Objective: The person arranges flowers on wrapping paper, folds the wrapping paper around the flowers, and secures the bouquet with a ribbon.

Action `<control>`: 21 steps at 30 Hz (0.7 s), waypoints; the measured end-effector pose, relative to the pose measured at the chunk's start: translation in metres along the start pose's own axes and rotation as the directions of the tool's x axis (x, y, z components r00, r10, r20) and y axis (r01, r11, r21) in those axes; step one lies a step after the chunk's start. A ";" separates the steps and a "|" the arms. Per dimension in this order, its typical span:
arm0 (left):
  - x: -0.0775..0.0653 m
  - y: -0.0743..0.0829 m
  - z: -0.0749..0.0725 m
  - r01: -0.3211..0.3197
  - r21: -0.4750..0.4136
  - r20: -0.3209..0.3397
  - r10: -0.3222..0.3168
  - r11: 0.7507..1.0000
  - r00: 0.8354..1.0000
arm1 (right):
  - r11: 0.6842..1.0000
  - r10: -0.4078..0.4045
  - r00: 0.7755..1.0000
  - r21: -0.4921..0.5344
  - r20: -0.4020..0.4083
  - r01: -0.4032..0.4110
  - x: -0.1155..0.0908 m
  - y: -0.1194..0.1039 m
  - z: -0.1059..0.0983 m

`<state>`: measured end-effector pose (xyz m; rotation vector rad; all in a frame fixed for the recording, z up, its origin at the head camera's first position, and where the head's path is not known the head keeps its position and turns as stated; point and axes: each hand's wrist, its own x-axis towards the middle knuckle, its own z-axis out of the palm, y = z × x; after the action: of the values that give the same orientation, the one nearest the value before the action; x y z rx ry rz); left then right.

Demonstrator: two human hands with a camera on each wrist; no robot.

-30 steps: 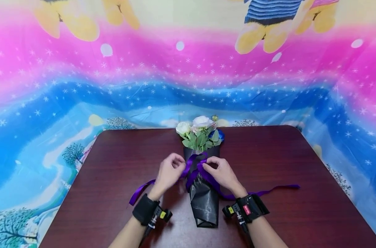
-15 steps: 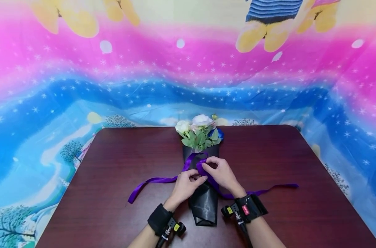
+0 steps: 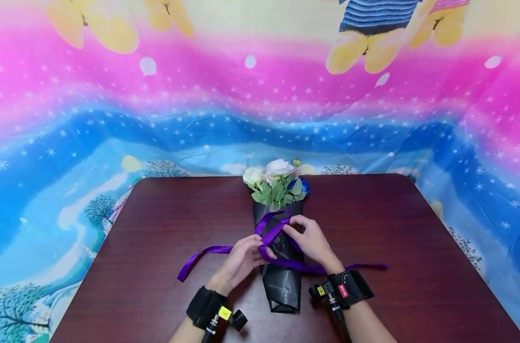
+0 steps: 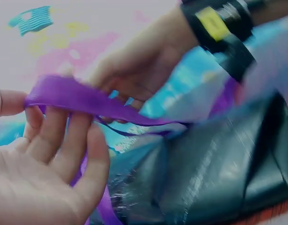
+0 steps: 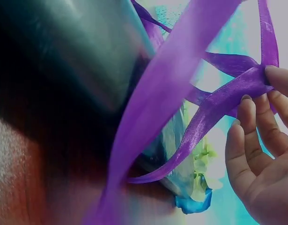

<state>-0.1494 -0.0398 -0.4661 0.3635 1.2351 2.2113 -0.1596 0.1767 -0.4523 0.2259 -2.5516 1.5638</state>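
Note:
A bouquet in a black wrapper (image 3: 282, 286) lies on the table, with white roses (image 3: 280, 167) and a blue flower (image 3: 300, 186) at its far end. A long purple ribbon (image 3: 270, 234) crosses the wrapper in loops. My left hand (image 3: 241, 259), just left of the wrapper, holds part of the ribbon between thumb and fingers; in the left wrist view the band (image 4: 73, 97) lies across the curled fingers. On the other side, my right hand (image 3: 312, 240) pinches the ribbon where strands meet, shown close in the right wrist view (image 5: 261, 79).
The dark wooden table (image 3: 178, 205) extends on both sides of the bouquet. One ribbon tail (image 3: 190, 264) trails left and another tail (image 3: 373, 267) trails right. A printed cloth backdrop (image 3: 260, 128) hangs behind and around the table.
My left hand went from the upper ribbon down over the wrapper, then back left with ribbon across its fingers. The right ribbon tail drew inward. My right hand stayed nearly in place.

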 end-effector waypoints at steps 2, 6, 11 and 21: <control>-0.005 0.005 -0.006 -0.022 -0.079 0.060 0.026 0.997 0.998 | 1.000 0.003 1.000 0.006 -0.006 -0.003 0.000 0.000 0.000; -0.019 0.016 -0.020 -0.063 -0.117 0.070 0.072 0.991 0.995 | 1.000 0.021 0.999 0.022 -0.028 -0.020 0.000 -0.001 -0.001; -0.038 0.034 -0.040 -0.075 -0.094 -0.069 0.069 0.993 0.995 | 0.998 0.040 0.999 0.046 -0.029 -0.039 0.000 0.000 -0.003; -0.065 0.068 -0.072 -0.170 0.027 -0.179 0.172 0.985 0.969 | 0.999 0.022 1.000 0.044 -0.022 -0.021 -0.008 -0.037 -0.010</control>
<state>-0.1565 -0.1563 -0.4445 0.2884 1.3571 2.4296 -0.1437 0.1696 -0.4167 0.1850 -2.5128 1.6220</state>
